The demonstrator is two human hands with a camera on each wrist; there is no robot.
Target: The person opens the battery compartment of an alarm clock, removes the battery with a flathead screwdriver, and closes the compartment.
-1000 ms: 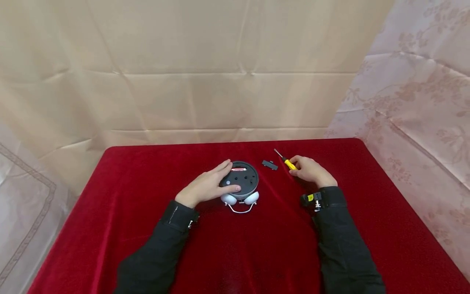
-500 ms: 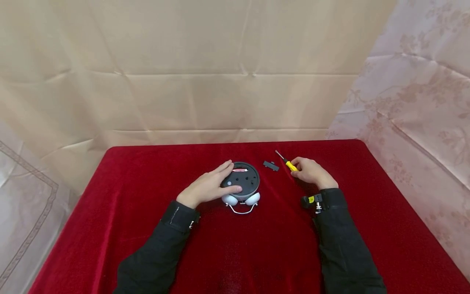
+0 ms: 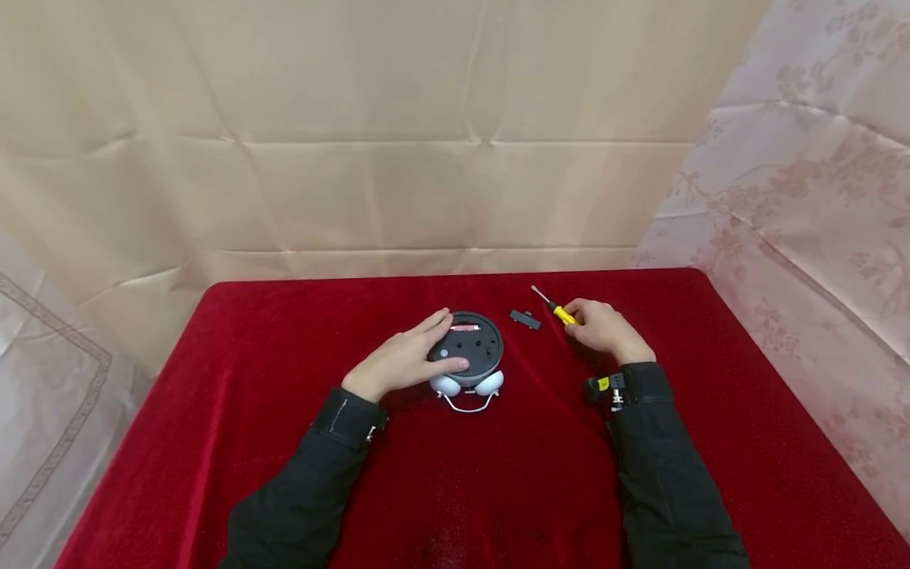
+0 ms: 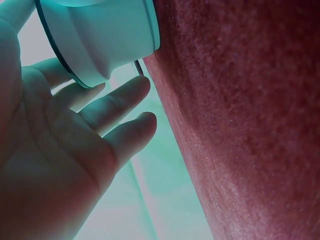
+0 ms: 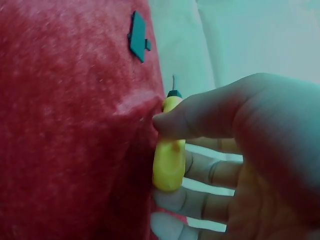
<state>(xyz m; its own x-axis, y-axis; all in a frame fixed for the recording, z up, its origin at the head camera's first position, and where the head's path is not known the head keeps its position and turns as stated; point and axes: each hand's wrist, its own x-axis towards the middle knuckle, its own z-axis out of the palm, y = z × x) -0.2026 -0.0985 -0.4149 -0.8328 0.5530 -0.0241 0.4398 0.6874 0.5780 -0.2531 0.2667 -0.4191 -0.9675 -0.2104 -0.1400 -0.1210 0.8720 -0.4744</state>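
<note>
- Red-draped desk: its soft cloth could let things slip, so steady pressure should help.
- Hands: the left hand rests on the clock with fingers extended, thumb across its back; light, even contact should steady it. The right hand pinches the screwdriver by its handle.
- Clock: back up, bells toward the person.
- Yellow screwdriver: best moved clear of the cover.
- Dark cover: off, between clock and screwdriver.
- Uncovered compartment: holds a battery.
</note>
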